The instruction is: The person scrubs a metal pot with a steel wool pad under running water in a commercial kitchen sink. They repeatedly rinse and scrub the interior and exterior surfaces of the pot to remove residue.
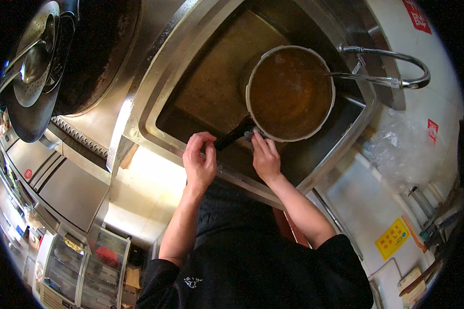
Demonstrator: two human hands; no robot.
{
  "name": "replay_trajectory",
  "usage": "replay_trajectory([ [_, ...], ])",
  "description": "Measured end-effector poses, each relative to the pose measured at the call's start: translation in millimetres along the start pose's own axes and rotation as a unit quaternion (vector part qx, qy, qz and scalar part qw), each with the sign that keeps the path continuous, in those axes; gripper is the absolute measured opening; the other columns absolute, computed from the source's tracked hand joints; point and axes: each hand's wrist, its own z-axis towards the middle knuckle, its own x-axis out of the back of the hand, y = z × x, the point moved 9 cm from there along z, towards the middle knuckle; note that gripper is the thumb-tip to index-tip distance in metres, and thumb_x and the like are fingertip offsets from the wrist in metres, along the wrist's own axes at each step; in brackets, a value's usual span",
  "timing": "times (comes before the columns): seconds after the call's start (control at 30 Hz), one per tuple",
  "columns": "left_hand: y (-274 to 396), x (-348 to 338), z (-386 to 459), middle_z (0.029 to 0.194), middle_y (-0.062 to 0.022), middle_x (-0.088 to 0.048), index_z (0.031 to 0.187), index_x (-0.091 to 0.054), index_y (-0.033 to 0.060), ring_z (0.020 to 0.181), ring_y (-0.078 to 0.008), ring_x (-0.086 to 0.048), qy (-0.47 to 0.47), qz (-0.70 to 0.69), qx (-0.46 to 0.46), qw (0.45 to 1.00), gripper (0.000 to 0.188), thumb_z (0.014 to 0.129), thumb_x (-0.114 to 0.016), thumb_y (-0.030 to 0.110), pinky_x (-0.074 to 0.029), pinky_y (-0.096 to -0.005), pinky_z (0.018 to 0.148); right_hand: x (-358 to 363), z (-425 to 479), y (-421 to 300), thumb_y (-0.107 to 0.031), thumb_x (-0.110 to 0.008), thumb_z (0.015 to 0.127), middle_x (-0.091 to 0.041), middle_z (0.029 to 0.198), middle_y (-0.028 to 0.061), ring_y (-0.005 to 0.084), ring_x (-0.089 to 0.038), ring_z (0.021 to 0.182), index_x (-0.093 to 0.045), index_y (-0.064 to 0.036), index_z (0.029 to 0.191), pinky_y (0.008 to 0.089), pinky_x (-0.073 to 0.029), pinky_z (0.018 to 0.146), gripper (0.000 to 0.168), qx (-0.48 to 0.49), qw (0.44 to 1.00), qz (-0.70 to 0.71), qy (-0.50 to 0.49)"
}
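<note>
A round metal pot (292,92) full of brownish water stands in a deep stainless steel sink (154,127). Its black handle (232,136) points toward me, down and to the left. My left hand (201,156) is curled around the handle's end at the sink's near edge. Beside the pot's near rim, where the handle joins, my right hand (266,154) presses a dark scouring pad (249,135) between its fingers. Over the pot's right side reaches the spout of a metal faucet (382,80), with a thin stream of water at its end.
Left of the sink sits a large dark wok (96,54); metal skimmers and ladles (36,61) lie at the far upper left. A clear plastic bag (404,150) is by the wall at right. Stainless steel cabinets (73,193) stand at lower left.
</note>
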Motion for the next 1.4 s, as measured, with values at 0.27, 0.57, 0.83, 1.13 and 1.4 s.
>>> replay_trajectory([
  [0.27,-2.3,3.4,0.3,0.096,-0.0156,-0.066,0.095,-0.063,-0.0004,0.090,-0.0322,-0.065,-0.006,-0.010,0.004,1.000,0.011,0.087,-0.057,-0.006,-0.052,-0.0360,0.081,1.7,40.1,-22.5,0.008,-0.064,0.086,-0.064,0.135,0.0129,0.0347,-0.063,0.101,-0.066,0.003,0.124,0.0404,-0.055,0.087,0.039,0.039,0.998,0.007,0.050],
  [0.57,-8.1,-29.8,15.2,0.101,-0.0178,-0.065,0.104,-0.065,0.0009,0.101,-0.0392,-0.062,-0.108,0.138,-0.036,0.984,0.018,0.088,-0.062,0.009,-0.052,-0.0473,0.088,17.7,-6.2,11.2,0.001,-0.065,0.086,-0.067,0.125,0.0169,0.0345,-0.064,0.108,-0.066,0.005,0.120,0.0439,-0.055,0.091,0.034,-0.083,0.996,0.034,0.015],
  [0.83,-97.0,-132.3,23.5,0.114,-0.0247,-0.071,0.108,-0.070,0.0022,0.111,-0.0384,-0.068,-0.388,0.313,0.148,0.854,0.032,0.080,-0.071,0.017,-0.055,-0.0459,0.094,41.4,25.8,-4.5,-0.002,-0.069,0.086,-0.068,0.115,0.0126,0.0356,-0.064,0.101,-0.066,-0.003,0.121,0.0440,-0.054,0.089,0.035,-0.052,0.994,0.055,0.078],
  [1.13,-61.6,-97.7,112.9,0.094,-0.0196,-0.074,0.091,-0.074,0.0044,0.091,-0.0363,-0.074,-0.276,0.399,0.015,0.874,0.027,0.075,-0.079,0.026,-0.060,-0.0467,0.079,29.9,110.7,-11.4,-0.012,-0.073,0.090,-0.062,0.095,0.0091,0.0306,-0.068,0.075,-0.072,-0.008,0.105,0.0399,-0.056,0.065,0.015,-0.006,0.990,0.018,0.138],
  [1.4,-45.3,-93.6,154.5,0.091,-0.0193,-0.074,0.088,-0.075,0.0046,0.089,-0.0377,-0.073,-0.240,0.403,-0.073,0.880,0.021,0.072,-0.076,0.019,-0.059,-0.0478,0.077,12.9,179.9,-20.6,-0.018,-0.067,0.092,-0.058,0.101,0.0128,0.0349,-0.063,0.088,-0.067,-0.001,0.108,0.0471,-0.054,0.076,0.024,-0.034,0.991,-0.124,0.028],
])
